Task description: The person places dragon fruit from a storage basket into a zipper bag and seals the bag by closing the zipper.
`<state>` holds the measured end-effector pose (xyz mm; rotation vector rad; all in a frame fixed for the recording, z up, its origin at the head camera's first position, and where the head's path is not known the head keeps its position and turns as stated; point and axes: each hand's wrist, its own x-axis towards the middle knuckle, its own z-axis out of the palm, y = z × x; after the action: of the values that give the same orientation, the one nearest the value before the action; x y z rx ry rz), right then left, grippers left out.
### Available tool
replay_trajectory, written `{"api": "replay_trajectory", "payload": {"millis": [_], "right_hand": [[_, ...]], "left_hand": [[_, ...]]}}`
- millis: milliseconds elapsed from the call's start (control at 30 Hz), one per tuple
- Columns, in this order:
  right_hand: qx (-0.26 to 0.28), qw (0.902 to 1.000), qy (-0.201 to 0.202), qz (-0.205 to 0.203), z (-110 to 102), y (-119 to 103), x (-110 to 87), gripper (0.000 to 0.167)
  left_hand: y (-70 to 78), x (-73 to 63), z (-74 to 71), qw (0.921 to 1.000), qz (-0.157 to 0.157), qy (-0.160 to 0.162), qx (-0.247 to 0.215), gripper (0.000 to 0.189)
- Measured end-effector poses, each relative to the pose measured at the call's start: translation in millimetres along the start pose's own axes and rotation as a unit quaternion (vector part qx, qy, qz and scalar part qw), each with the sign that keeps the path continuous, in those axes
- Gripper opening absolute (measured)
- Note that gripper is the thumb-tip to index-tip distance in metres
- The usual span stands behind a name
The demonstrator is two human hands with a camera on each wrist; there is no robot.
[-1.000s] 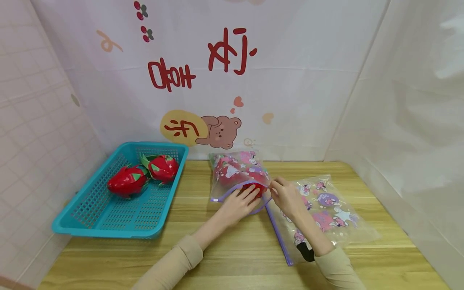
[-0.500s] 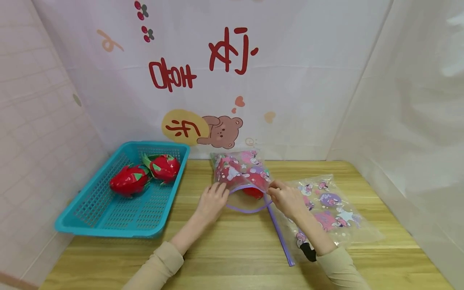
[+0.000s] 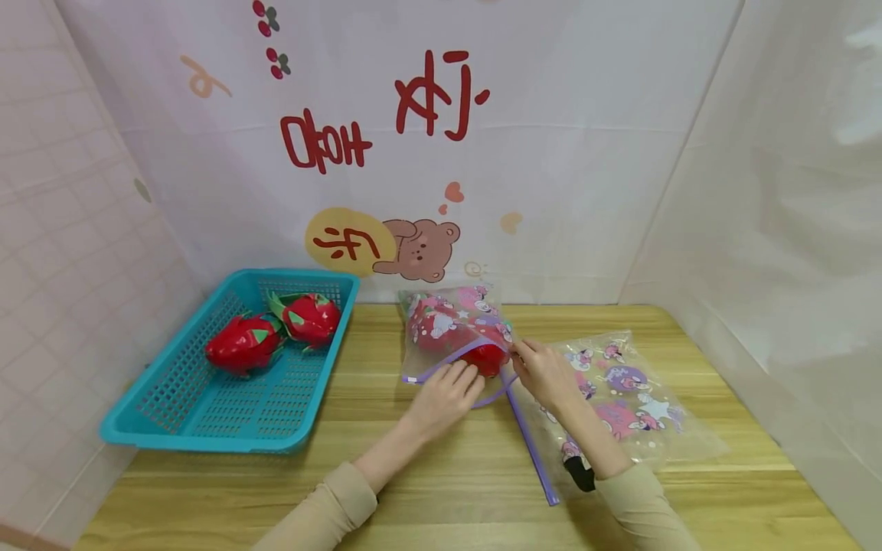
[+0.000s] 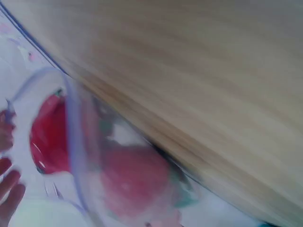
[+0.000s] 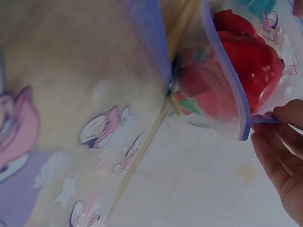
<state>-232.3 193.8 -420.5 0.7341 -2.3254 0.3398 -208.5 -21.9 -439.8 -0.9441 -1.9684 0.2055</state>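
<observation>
A clear printed zip bag (image 3: 460, 314) with a purple zip edge lies at the back of the table, its mouth facing me and spread. Inside it are red dragon fruits; one dragon fruit (image 3: 486, 358) shows uncovered at the mouth. My right hand (image 3: 544, 373) pinches the right end of the purple zip strip (image 5: 265, 118) between thumb and finger. At the near side of the mouth is my left hand (image 3: 444, 398), its fingers (image 4: 10, 187) loosely extended beside that dragon fruit.
Two more dragon fruits (image 3: 244, 344) lie in a blue plastic basket (image 3: 207, 442) at the left. Flat on the table, partly under my right forearm, is a second printed zip bag (image 3: 623, 398). A white cloth wall (image 3: 551, 153) rises behind the table.
My left hand went from the fruit at the mouth to the bag's left side, then back to the mouth. The bag's mouth widened, then narrowed. My right hand stays at its corner.
</observation>
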Motion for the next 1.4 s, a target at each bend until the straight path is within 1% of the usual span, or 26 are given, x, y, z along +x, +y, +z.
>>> {"api": "replay_trajectory", "payload": {"millis": [33,67,100,167,200,233,300,367,467,533,567,600,667,767,833,900,933,1000,1033,1133,1200,1267,1300,1400], "right_hand": [[0.006,1.0,0.004,0.003,0.0,-0.6,1.2,0.014],[0.011,0.9999,0.008,0.006,0.2,-1.3,2.5,0.013],[0.017,0.9998,0.01,0.008,-0.1,-2.2,3.5,0.012],[0.028,0.9995,0.016,0.007,-0.6,-4.0,5.7,0.011],[0.033,0.9993,0.018,0.007,-0.9,-4.9,6.5,0.011],[0.037,0.9991,0.019,0.007,-1.6,-5.9,7.0,0.01],[0.041,0.9989,0.021,0.01,-2.9,-7.7,7.9,0.011],[0.045,0.9987,0.021,0.013,-3.8,-8.7,7.9,0.011],[0.052,0.9981,0.021,0.023,-5.4,-9.6,7.7,0.011],[0.056,0.9979,0.02,0.028,-6.3,-9.8,7.8,0.011],[0.054,0.9979,0.019,0.03,-6.9,-10.2,8.1,0.011],[0.051,0.998,0.021,0.03,-7.1,-10.5,8.0,0.011],[0.039,0.9986,0.019,0.031,-7.0,-11.0,7.2,0.011],[0.008,0.9984,-0.011,0.054,-5.7,-10.2,3.4,0.021],[-0.011,0.9965,-0.038,0.073,-4.6,-8.4,0.5,0.025],[-0.022,0.9943,-0.062,0.085,-3.9,-6.6,-1.3,0.022],[-0.022,0.9941,-0.066,0.082,-3.0,-6.1,-1.4,0.019],[-0.011,0.9948,-0.071,0.072,-1.8,-5.8,-1.0,0.014],[-0.005,0.9952,-0.072,0.066,-1.4,-6.0,-0.6,0.013],[0.016,0.9947,-0.082,0.06,-2.3,-8.1,1.4,0.012],[0.027,0.9933,-0.091,0.066,-3.7,-9.9,2.9,0.011],[0.034,0.9923,-0.096,0.071,-5.1,-11.3,4.6,0.011],[0.036,0.9919,-0.098,0.073,-5.6,-11.8,5.5,0.011],[0.048,0.9912,-0.097,0.076,-7.3,-13.2,8.2,0.012]], "left_hand": [[4.0,4.8,1.4,0.9997,0.012,-0.022,-0.004,0.018],[7.6,9.3,3.5,0.9984,0.014,-0.053,-0.006,0.022],[10.3,14.0,5.9,0.9962,0.008,-0.087,-0.006,0.031],[13.9,22.4,11.9,0.9887,-0.021,-0.149,0.002,0.053],[14.7,26.3,15.0,0.9836,-0.039,-0.176,0.003,0.062],[15.1,29.9,18.9,0.979,-0.055,-0.196,0.005,0.068],[15.4,35.4,25.7,0.974,-0.082,-0.211,0.001,0.073],[15.7,39.2,31.5,0.9702,-0.097,-0.221,-0.018,0.07],[16.7,43.9,36.1,0.959,-0.119,-0.25,-0.062,0.073],[17.7,46.3,37.6,0.951,-0.13,-0.269,-0.079,0.075],[18.0,46.9,37.8,0.9483,-0.135,-0.274,-0.085,0.075],[18.4,46.8,38.0,0.9483,-0.136,-0.273,-0.088,0.074],[19.1,45.4,38.1,0.9514,-0.135,-0.264,-0.084,0.071],[19.8,41.3,37.8,0.9562,-0.129,-0.252,-0.074,0.067],[21.0,39.3,37.5,0.9597,-0.124,-0.246,-0.056,0.068],[22.9,38.0,37.7,0.961,-0.121,-0.247,-0.034,0.071],[23.6,37.4,37.7,0.9609,-0.121,-0.248,-0.026,0.071],[25.4,37.0,38.0,0.9619,-0.121,-0.245,-0.005,0.074],[26.2,37.2,38.1,0.9611,-0.121,-0.248,0.001,0.075],[28.1,39.0,38.3,0.9575,-0.13,-0.257,0.002,0.079],[28.6,40.6,39.0,0.9556,-0.135,-0.262,0.002,0.081],[28.1,42.9,40.6,0.9565,-0.149,-0.251,-0.002,0.074],[27.5,43.8,41.3,0.9572,-0.151,-0.247,0.004,0.073],[25.0,47.4,43.8,0.9612,-0.165,-0.221,0.012,0.063]]}}
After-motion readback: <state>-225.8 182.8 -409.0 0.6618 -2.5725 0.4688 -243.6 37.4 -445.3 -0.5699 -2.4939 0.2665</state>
